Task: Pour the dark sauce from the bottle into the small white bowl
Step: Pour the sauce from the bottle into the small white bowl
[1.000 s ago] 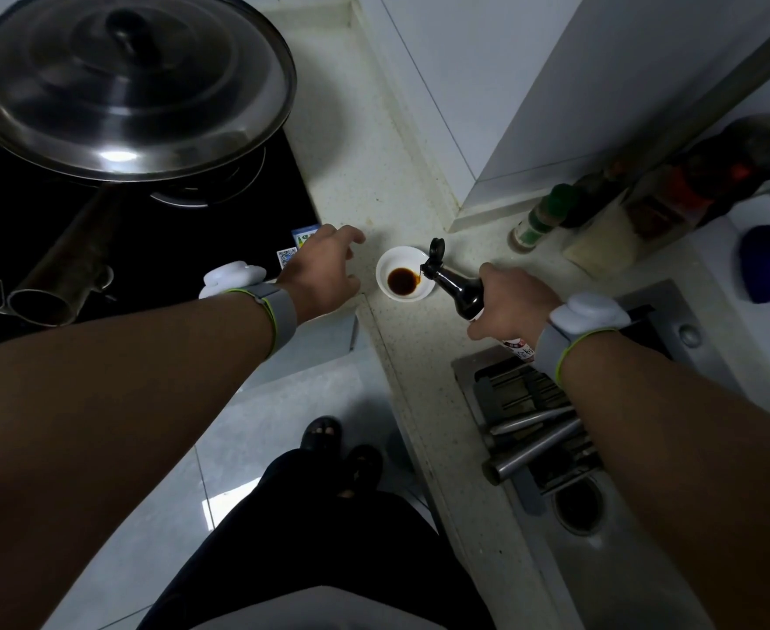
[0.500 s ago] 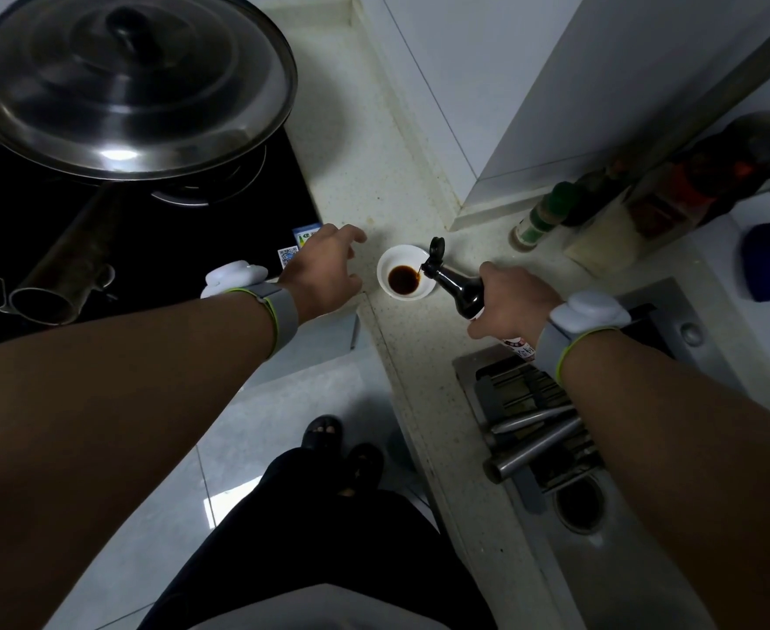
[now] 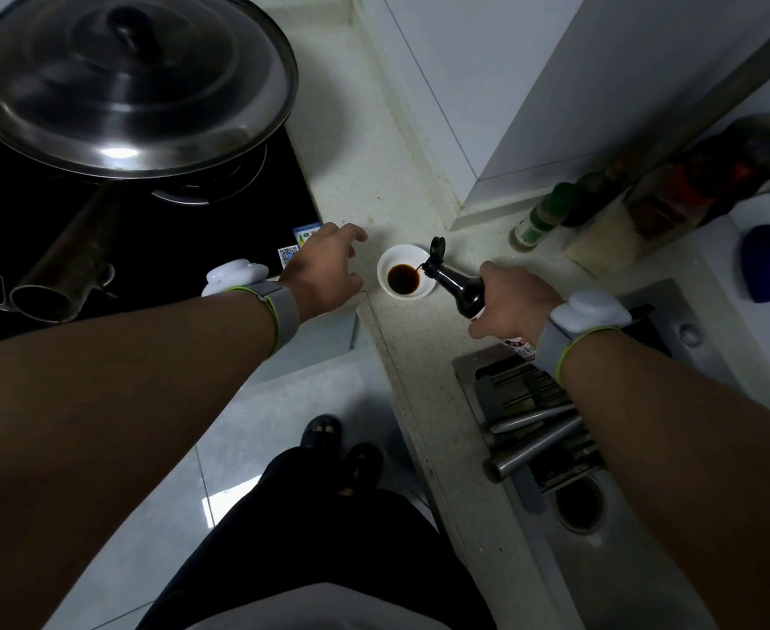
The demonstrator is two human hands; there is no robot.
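Your right hand [image 3: 512, 302] grips the tilted bottle [image 3: 458, 288] and hides its lower body. The bowl [image 3: 403, 271], holding sauce, sits just left of it. Your left hand [image 3: 324, 270] hovers open beside the bowl.

QR-code sticker [image 3: 288, 255] on the stove edge, red-and-white bottle label [image 3: 520, 347], perhaps printed characters, too blurred to read

A pale speckled stone countertop [image 3: 374, 175] runs along the white wall. On it stands a small round white bowl [image 3: 392, 261] holding dark sauce. Farther right, against the wall, stand a green-capped glass bottle [image 3: 538, 218] and a row of dark condiment bottles [image 3: 674, 184].
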